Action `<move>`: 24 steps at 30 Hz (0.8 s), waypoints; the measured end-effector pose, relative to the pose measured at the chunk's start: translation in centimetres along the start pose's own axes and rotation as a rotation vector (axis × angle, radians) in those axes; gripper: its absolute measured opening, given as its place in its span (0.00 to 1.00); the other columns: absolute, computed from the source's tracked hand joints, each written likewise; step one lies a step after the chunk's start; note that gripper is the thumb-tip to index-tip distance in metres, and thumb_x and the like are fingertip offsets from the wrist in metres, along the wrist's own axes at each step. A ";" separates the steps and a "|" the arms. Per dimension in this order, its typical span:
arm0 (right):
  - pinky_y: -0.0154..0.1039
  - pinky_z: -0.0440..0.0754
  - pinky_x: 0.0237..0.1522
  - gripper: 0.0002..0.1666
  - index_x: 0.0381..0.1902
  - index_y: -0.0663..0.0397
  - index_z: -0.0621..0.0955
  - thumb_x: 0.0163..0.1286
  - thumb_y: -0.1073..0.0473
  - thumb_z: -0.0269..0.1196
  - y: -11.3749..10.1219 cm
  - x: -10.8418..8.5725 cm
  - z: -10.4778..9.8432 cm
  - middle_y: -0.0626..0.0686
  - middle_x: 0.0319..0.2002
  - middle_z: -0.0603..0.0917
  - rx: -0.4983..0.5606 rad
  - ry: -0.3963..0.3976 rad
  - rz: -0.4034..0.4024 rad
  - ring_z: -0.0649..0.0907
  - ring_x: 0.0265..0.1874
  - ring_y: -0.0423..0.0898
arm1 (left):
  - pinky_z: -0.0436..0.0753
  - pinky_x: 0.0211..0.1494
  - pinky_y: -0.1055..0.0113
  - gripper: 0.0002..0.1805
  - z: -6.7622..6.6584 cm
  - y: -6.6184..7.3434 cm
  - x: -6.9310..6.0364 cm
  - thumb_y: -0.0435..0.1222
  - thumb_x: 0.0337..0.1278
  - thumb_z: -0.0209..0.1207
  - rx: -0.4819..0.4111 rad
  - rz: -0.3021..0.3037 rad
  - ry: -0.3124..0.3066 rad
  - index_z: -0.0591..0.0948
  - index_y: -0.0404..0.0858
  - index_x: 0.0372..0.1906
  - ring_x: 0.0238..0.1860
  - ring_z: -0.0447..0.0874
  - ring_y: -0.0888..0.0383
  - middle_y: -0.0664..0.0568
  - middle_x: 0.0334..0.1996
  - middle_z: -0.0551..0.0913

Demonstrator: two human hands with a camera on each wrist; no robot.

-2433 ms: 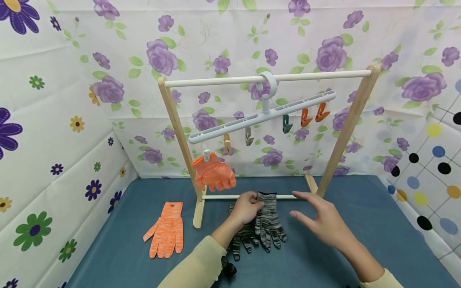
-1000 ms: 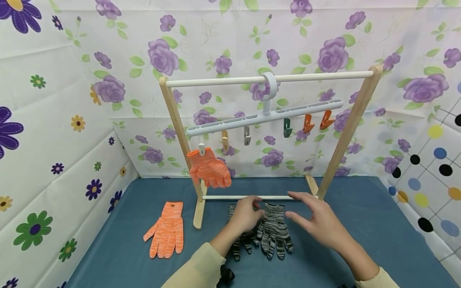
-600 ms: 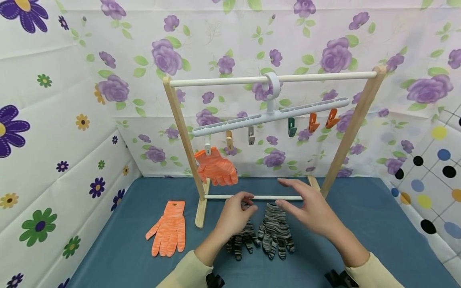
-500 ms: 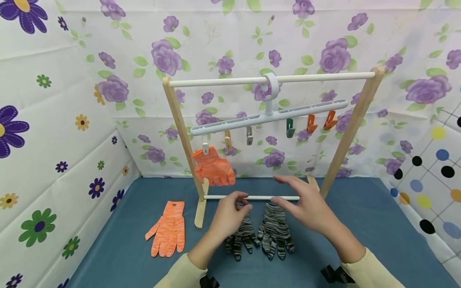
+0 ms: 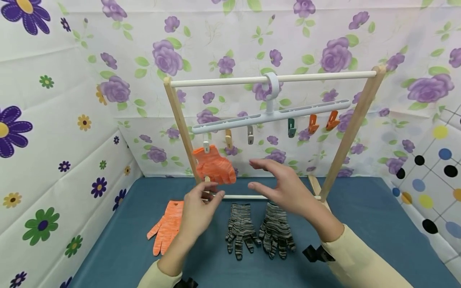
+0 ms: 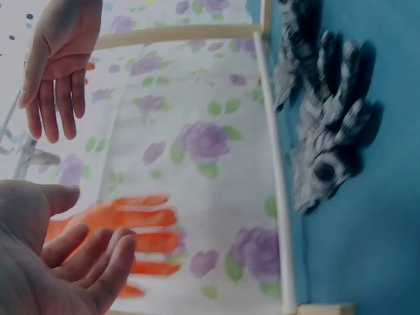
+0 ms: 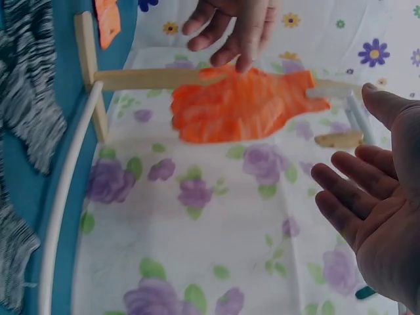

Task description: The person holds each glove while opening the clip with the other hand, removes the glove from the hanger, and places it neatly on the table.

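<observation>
An orange knit glove [image 5: 216,166] hangs from a white clip [image 5: 206,147] at the left end of a pale clip hanger [image 5: 270,117]. My left hand [image 5: 198,210], fingers loosely bent and holding nothing, is just below and in front of that glove; contact is not visible. To its right my right hand [image 5: 288,188] is raised with thumb and fingers spread, also holding nothing. Two grey-black striped gloves [image 5: 240,224] lie side by side on the blue cloth. A second orange glove [image 5: 167,228] lies at the left, partly covered by my left hand.
The hanger hooks over the top rod [image 5: 324,76] of a wooden rack [image 5: 351,132]. Beige, grey, green [image 5: 291,128] and two orange clips [image 5: 331,121] hang from it with nothing in them. A lower white rod [image 5: 245,197] crosses behind the striped gloves. Patterned cloth walls surround the table.
My left hand has let go of a striped glove, which now lies flat beside the other. Both hands have moved left and up toward the hanging orange glove. The hanger has swung slightly.
</observation>
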State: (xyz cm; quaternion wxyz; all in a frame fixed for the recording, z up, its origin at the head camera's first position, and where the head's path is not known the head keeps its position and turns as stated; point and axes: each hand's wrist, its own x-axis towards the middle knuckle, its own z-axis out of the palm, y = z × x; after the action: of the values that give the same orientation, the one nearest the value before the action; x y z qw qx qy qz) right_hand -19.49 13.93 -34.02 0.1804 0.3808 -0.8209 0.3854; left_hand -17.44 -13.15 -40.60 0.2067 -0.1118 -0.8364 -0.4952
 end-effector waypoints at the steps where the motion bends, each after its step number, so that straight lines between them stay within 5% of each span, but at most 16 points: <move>1: 0.56 0.80 0.65 0.37 0.76 0.52 0.75 0.73 0.54 0.74 -0.2 0.5 0.1 0.53 0.67 0.82 0.006 -0.002 -0.008 0.81 0.67 0.51 | 0.87 0.41 0.62 0.15 -0.4 0.1 0.2 0.41 0.68 0.73 -0.006 0.020 0.040 0.87 0.40 0.53 0.38 0.87 0.57 0.52 0.43 0.88; 6: 0.52 0.80 0.66 0.37 0.76 0.52 0.74 0.74 0.52 0.73 -1.1 2.7 1.0 0.53 0.69 0.81 0.056 -0.020 -0.038 0.80 0.68 0.48 | 0.84 0.49 0.55 0.20 -2.1 0.6 1.5 0.40 0.66 0.74 -0.067 0.101 0.234 0.83 0.32 0.54 0.46 0.84 0.50 0.46 0.46 0.84; 10: 0.51 0.77 0.69 0.37 0.78 0.52 0.73 0.76 0.52 0.71 -1.9 4.1 1.7 0.55 0.72 0.78 0.104 -0.037 -0.043 0.77 0.71 0.48 | 0.80 0.58 0.49 0.27 -2.8 0.7 3.1 0.38 0.66 0.74 -0.138 0.155 0.298 0.78 0.28 0.62 0.55 0.81 0.45 0.37 0.54 0.81; 19: 0.49 0.74 0.71 0.40 0.80 0.56 0.68 0.78 0.51 0.68 -2.7 6.3 2.9 0.55 0.75 0.74 0.149 -0.054 -0.010 0.73 0.74 0.47 | 0.76 0.68 0.47 0.33 -3.5 0.6 6.0 0.36 0.72 0.69 -0.265 0.135 0.139 0.71 0.33 0.75 0.63 0.80 0.45 0.40 0.63 0.80; 24: 0.50 0.73 0.72 0.40 0.82 0.54 0.67 0.79 0.49 0.67 -3.0 7.0 3.1 0.54 0.77 0.72 0.142 -0.061 0.001 0.71 0.76 0.48 | 0.79 0.59 0.57 0.32 -3.3 0.3 7.3 0.35 0.73 0.67 -0.323 0.102 0.060 0.72 0.34 0.76 0.54 0.81 0.50 0.38 0.57 0.82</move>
State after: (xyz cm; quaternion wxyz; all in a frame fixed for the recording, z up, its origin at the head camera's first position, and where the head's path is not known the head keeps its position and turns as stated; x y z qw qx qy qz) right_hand -21.71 6.90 -30.38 0.1278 0.4039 -0.7969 0.4308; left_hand -23.00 -16.02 -35.63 0.2359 -0.1709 -0.7327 -0.6151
